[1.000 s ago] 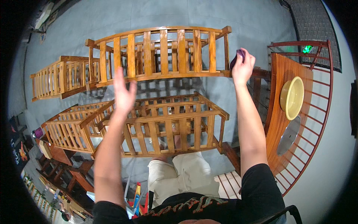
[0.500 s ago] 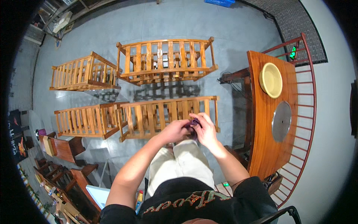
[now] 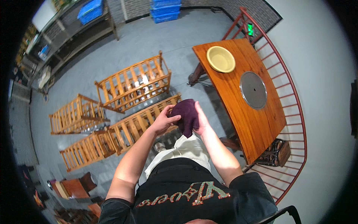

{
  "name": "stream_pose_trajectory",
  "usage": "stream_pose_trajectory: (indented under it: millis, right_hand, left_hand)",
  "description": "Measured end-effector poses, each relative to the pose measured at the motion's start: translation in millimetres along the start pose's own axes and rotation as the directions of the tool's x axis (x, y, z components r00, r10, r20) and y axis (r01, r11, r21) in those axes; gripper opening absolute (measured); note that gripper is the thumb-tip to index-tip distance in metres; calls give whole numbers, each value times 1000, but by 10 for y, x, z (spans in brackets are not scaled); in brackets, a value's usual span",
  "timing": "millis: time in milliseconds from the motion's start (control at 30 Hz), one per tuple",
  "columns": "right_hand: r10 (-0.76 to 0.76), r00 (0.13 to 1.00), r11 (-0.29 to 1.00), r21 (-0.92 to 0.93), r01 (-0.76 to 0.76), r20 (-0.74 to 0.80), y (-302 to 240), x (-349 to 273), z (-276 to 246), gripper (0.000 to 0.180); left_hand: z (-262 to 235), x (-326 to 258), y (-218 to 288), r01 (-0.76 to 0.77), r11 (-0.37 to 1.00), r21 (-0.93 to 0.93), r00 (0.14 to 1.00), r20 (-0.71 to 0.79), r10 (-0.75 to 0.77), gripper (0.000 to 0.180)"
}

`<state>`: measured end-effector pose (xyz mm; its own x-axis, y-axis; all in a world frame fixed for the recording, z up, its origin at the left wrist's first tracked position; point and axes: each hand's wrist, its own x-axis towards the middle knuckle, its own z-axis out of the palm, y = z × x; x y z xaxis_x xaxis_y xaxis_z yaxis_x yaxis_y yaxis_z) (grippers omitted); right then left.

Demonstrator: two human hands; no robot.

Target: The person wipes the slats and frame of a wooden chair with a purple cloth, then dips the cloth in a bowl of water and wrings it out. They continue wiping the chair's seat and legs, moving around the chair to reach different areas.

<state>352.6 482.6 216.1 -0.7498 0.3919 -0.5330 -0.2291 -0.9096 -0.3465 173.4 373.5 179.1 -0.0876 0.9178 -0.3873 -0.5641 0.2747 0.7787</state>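
Note:
A dark purple cloth (image 3: 185,114) is spread between my two hands in front of my waist, one corner hanging down. My left hand (image 3: 164,121) grips its left edge, thumb on top and fingers curled behind. At the cloth's right side, my right hand (image 3: 201,118) holds it from the edge, with most of its fingers hidden behind the fabric. To the right of my hands stands a wooden table (image 3: 238,123) carrying a yellow basin (image 3: 220,59) and a round grey metal disc (image 3: 253,90) set in its top.
Slatted wooden racks (image 3: 134,81) stand ahead and to the left on the grey floor. A red metal railing (image 3: 305,130) runs along the table's right side. Blue crates (image 3: 165,10) are stacked at the back wall, near a long shelf (image 3: 80,39).
The cloth was bunched up between my fingers and is now opened out wider. My view has turned to the right, bringing the table closer to the middle.

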Motion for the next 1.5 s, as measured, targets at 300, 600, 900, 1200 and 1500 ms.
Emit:
stream_pose_trajectory:
  millis: [300, 600, 900, 1200, 1500]
  right_hand:
    - [-347, 933, 873, -397, 283, -98, -708, 226, -1619, 46]
    - [-414, 871, 822, -521, 232, -265, -2620, 972, -2367, 58]
    - [-589, 804, 485, -833, 265, -87, -4366, 2221, -2446, 48]
    - [-828, 494, -171, -959, 225, 264, -4638, 2888, -2615, 49]
    - [-371, 882, -728, -681, -80, 292, -4577, 3005, -2796, 52]
  left_hand:
    - [635, 1363, -445, 304, 953, 4, 952, -31, -303, 61]
    - [1431, 3345, -429, 203, 938, 282, 942, -318, -109, 44]
    - [1813, 5040, 506, 198, 968, 155, 932, -336, -137, 47]
    - [1613, 5897, 221, -107, 884, 455, 901, -331, 280, 69]
    - [1625, 6138, 52, -12, -119, 993, 997, 21, 75, 80]
